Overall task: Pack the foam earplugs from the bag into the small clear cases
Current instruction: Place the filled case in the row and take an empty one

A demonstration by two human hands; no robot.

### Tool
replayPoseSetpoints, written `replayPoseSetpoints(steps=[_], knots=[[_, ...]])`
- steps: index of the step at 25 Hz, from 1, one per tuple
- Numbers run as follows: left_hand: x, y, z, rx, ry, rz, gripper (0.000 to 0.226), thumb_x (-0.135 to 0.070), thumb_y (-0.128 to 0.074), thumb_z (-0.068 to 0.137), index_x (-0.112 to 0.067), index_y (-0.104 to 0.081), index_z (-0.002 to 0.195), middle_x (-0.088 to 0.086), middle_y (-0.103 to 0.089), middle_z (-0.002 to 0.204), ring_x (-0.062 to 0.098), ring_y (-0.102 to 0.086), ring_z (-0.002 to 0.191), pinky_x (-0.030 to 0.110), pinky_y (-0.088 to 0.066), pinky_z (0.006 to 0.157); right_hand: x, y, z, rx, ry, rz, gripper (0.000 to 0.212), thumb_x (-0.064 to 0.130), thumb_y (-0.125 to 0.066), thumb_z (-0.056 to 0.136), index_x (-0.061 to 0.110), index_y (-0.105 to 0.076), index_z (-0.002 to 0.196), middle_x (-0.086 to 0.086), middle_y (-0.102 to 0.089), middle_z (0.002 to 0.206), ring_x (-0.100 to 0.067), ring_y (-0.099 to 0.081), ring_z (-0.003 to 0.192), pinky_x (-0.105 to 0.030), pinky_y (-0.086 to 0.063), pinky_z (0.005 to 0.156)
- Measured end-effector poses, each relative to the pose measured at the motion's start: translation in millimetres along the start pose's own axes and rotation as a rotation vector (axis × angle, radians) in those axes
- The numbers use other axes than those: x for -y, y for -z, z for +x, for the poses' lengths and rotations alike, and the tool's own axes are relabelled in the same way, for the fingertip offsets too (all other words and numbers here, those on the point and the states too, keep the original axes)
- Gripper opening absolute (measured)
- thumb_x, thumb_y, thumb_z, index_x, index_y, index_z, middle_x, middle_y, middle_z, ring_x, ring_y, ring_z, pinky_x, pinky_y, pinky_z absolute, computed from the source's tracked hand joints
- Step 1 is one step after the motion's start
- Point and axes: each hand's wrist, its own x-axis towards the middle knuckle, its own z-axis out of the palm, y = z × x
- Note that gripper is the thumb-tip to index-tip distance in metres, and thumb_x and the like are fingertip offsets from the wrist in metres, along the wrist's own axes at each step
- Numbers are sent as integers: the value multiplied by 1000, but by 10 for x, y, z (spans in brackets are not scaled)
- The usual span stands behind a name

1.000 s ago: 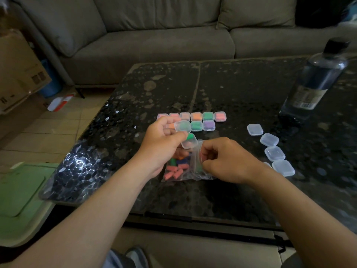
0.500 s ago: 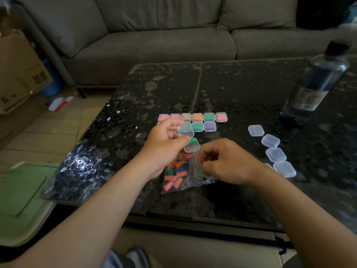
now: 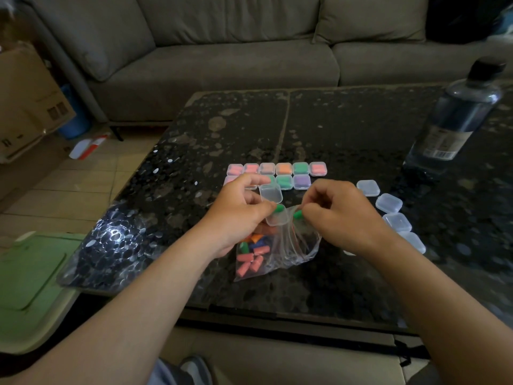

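Observation:
My left hand point(image 3: 238, 212) holds a small clear case point(image 3: 273, 204) with its lid swung open, above the bag. One green earplug point(image 3: 278, 209) sits in the case. My right hand point(image 3: 338, 213) pinches a second green earplug point(image 3: 297, 214) just right of the case. Under both hands lies the clear plastic bag point(image 3: 291, 251), with several pink, orange, blue and green earplugs point(image 3: 251, 255) in its left end. Two rows of filled cases point(image 3: 283, 173) lie beyond my hands. Several empty closed cases point(image 3: 388, 202) run in a curve on the right.
The dark speckled table point(image 3: 347, 129) ends near my body. A tall clear bottle point(image 3: 455, 118) with a black cap stands far right. A grey sofa point(image 3: 222, 56) is behind, a cardboard box point(image 3: 25, 101) and a green lid point(image 3: 25, 276) at the left.
My right hand has drawn a green earplug out of the bag and lifted it toward the open case. The left hand keeps the case in nearly the same place.

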Motion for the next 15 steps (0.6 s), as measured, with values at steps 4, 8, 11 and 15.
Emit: replayPoseSetpoints(steps=[4, 8, 11, 15], knots=[[-3, 6, 3, 26, 17, -31, 38, 1, -67, 93, -23, -59, 121, 10, -72, 80, 23, -74, 76, 51, -63, 74, 37, 10, -12, -121, 26, 45, 10, 12, -69, 81, 21, -66, 77, 6, -67, 73, -12, -66, 71, -34, -59, 65], [-2, -5, -9, 25, -16, -40, 41, 2, -68, 92, -17, -58, 127, 15, -70, 80, 24, -72, 69, 46, -63, 69, 66, -25, -67, -98, 95, -24, 13, 14, -74, 79, 21, -64, 77, 7, -66, 73, -6, -64, 72, -23, -56, 61], [-30, -13, -33, 40, -17, -91, 42, 1, -69, 92, -15, -57, 128, 21, -70, 82, 28, -72, 71, 48, -63, 72, 66, -62, -79, -67, 172, -60, 16, 28, -78, 76, 21, -63, 78, 8, -64, 74, -8, -62, 71, -22, -52, 60], [-65, -17, -53, 42, 9, -151, 41, 1, -71, 90, -19, -59, 124, 32, -68, 101, 31, -73, 79, 47, -63, 73, 40, -91, -51, -56, 228, -109, 19, 28, -83, 79, 24, -64, 80, 12, -63, 81, -5, -60, 74, -23, -52, 64]])
